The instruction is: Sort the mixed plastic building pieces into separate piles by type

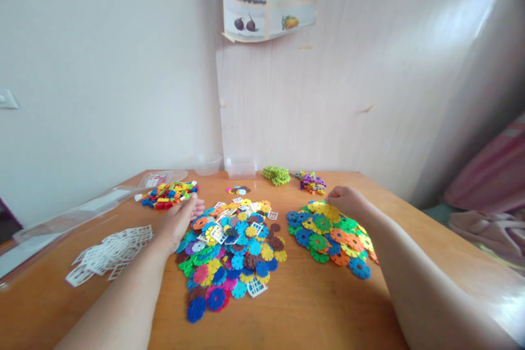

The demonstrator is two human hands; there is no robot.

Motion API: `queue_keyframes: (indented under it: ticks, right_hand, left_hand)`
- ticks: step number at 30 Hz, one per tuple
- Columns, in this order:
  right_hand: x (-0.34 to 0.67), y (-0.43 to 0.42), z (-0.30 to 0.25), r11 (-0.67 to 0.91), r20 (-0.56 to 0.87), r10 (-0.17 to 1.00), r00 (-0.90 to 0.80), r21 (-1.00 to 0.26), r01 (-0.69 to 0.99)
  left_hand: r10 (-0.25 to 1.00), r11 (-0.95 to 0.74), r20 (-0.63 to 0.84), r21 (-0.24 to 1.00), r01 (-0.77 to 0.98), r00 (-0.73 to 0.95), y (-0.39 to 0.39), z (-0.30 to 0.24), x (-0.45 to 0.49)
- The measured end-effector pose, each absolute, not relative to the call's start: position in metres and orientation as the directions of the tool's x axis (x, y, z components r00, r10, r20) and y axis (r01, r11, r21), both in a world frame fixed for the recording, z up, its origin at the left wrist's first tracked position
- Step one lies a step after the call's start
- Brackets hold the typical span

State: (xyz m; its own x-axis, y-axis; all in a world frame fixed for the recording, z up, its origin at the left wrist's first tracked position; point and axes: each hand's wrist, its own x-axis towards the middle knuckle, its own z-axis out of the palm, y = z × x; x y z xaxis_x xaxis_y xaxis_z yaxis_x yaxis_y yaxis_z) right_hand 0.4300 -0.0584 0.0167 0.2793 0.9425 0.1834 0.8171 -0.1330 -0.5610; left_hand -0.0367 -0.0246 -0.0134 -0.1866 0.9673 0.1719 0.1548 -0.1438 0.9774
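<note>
My left hand (182, 221) rests upright along the left side of the middle pile of notched plastic discs (238, 262), fingers stretched out, with nothing visible in it. This pile mixes many colours, and small white window pieces (257, 286) lie among its discs. Over the far edge of the right-hand pile of larger flower-shaped discs (322, 224), my right hand (343, 199) has its fingers curled together. A yellow disc (331, 213) lies just below those fingers; whether they grip anything is hidden.
White lattice pieces (110, 251) are heaped at the left, with colourful blocks (168, 194) behind. Clear plastic tubs (241, 168) stand by the wall. Green pieces (275, 175), purple pieces (312, 181) and a few small discs (238, 190) lie at the back of the wooden table (311, 311).
</note>
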Motion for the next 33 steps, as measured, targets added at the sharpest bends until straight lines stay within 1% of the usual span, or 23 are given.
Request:
queue_keyframes:
  ticks: [3,6,9,14,16,19,26,33]
  right_hand:
    - [0.419,-0.062,0.022,-0.113,0.247,0.936,0.252,-0.466,0.878]
    - [0.399,-0.067,0.029,-0.065,0.296,0.937,0.188,-0.381,0.922]
    - [0.375,-0.075,0.034,0.046,0.324,0.943,0.080,-0.364,0.930]
    - [0.340,-0.090,0.037,0.238,0.270,0.952,-0.144,-0.360,0.902]
    - [0.330,-0.095,0.037,0.294,0.252,0.943,-0.216,-0.330,0.897]
    - [0.318,-0.099,0.034,0.355,0.247,0.923,-0.295,-0.250,0.901]
    - [0.297,-0.101,0.018,0.406,0.257,0.893,-0.370,-0.103,0.908]
    - [0.287,-0.093,0.007,0.390,0.189,0.908,-0.373,-0.056,0.919]
  left_hand:
    - [0.967,-0.153,0.181,0.976,0.154,-0.181,-0.025,-0.013,-0.036]
    - [0.967,-0.156,0.182,0.976,0.153,-0.178,-0.025,-0.014,-0.036]
    - [0.969,-0.151,0.176,0.977,0.151,-0.175,-0.023,-0.015,-0.037]
    - [0.971,-0.138,0.164,0.979,0.150,-0.174,-0.025,-0.013,-0.036]
    - [0.970,-0.140,0.166,0.979,0.148,-0.180,-0.026,-0.012,-0.034]
    - [0.968,-0.142,0.169,0.979,0.149,-0.188,-0.027,-0.011,-0.033]
    - [0.970,-0.140,0.164,0.980,0.143,-0.178,-0.024,-0.014,-0.035]
    - [0.971,-0.136,0.161,0.980,0.144,-0.175,-0.024,-0.015,-0.035]
